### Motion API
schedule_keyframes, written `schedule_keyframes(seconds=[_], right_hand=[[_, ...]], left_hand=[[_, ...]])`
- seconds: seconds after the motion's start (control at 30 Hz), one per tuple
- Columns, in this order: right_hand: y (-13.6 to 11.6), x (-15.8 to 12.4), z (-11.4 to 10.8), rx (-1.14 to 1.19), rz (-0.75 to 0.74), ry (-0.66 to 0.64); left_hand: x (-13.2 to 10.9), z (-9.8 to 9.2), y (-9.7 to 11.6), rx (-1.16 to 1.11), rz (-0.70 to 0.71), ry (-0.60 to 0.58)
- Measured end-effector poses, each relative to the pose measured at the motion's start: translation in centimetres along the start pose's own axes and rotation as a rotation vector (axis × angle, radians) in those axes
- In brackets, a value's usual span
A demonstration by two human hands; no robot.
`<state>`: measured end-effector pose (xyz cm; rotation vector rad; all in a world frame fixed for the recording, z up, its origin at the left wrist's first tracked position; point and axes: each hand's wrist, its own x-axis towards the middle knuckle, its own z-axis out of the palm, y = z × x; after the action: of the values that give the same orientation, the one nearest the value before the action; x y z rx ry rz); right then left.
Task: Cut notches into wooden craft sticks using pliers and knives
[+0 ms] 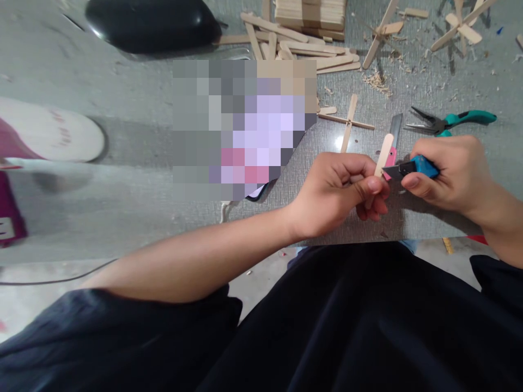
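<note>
My left hand pinches a wooden popsicle stick, which stands tilted with its rounded end up; its lower part is hidden by the fingers. In my right hand is a blue utility knife, its blade pointing left and meeting the stick's edge just above my left thumb. Behind the stick lies a pink box cutter with its blade out. A cross of two joined sticks rests on the table beyond my left hand.
Green-handled pliers lie past my right hand. Loose sticks, a bundle of sticks, wood shavings and stick pinwheel shapes are at the back. A black case and a white bottle-like object stand left. Pixelation covers the middle.
</note>
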<state>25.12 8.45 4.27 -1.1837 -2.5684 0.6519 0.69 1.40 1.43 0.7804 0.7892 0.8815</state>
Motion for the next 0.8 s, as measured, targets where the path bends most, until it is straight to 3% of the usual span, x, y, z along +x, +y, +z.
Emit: schedule_keyframes(seconds=[0.1, 0.4, 0.63, 0.8], right_hand=[[-0.2, 0.2, -0.3, 0.011, 0.034, -0.069], [-0.3, 0.5, -0.6, 0.149, 0.029, -0.095], [-1.1, 0.2, -1.1, 0.389, 0.167, -0.323], [-1.5, -0.3, -1.1, 0.546, 0.214, -0.410]], left_hand=[[0.0, 0.0, 0.0, -0.008, 0.008, 0.001], [0.0, -0.1, 0.2, 0.060, 0.025, 0.002], [-0.2, -0.1, 0.1, 0.089, 0.030, -0.032], [-0.6, 0.3, 0.3, 0.163, 0.096, -0.031]])
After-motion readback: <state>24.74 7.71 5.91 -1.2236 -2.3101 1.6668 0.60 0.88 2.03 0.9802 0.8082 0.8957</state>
